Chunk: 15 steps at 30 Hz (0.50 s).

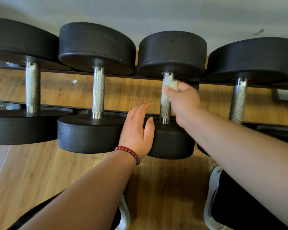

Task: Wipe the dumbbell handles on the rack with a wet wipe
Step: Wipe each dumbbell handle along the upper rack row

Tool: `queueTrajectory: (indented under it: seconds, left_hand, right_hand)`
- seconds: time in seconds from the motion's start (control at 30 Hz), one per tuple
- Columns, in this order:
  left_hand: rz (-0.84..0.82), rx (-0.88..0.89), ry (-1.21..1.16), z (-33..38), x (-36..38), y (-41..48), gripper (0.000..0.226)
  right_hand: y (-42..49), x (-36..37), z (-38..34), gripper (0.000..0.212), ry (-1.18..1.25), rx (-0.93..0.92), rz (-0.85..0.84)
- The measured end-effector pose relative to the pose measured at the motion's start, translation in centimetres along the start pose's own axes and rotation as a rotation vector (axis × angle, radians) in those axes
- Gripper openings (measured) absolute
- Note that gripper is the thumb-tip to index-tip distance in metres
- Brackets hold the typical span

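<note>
Several black dumbbells with knurled steel handles lie side by side on a black rack [60, 71]. My right hand [184, 101] grips a white wet wipe [171, 87] wrapped around the upper part of the third dumbbell's handle [165, 112]. My left hand [137, 130] rests with straight fingers on the near head of that dumbbell [171, 141], thumb on top. To the left are a second handle [98, 93] and a first handle [32, 87]. A fourth handle [239, 100] stands to the right.
A wooden floor [40, 171] shows beneath and in front of the rack. A pale wall [156, 12] runs behind the far dumbbell heads. My shoes [213, 196] and dark trousers are at the bottom of the view, and a red bead bracelet [128, 151] circles my left wrist.
</note>
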<state>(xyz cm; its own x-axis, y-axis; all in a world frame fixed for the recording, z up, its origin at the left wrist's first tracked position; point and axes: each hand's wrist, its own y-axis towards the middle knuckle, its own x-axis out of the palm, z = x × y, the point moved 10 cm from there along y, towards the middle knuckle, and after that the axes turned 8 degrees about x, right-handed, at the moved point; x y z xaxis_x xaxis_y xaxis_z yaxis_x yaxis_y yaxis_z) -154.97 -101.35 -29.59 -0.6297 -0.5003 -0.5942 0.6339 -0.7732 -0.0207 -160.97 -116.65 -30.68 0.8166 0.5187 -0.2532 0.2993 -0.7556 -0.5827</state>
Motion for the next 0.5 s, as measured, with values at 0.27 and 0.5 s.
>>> queueTrajectory:
  seconds: [0.27,0.5]
  left_hand:
    - [-0.007,0.014,0.003,0.1,0.0,0.1,0.054]
    - [-0.078,-0.027,0.008,0.2,0.2,0.4,0.046]
  right_hand:
    - [0.5,0.3,-0.9,0.032,0.047,0.006,0.007]
    - [-1.1,-2.4,1.0,0.026,0.098,0.047,-0.059]
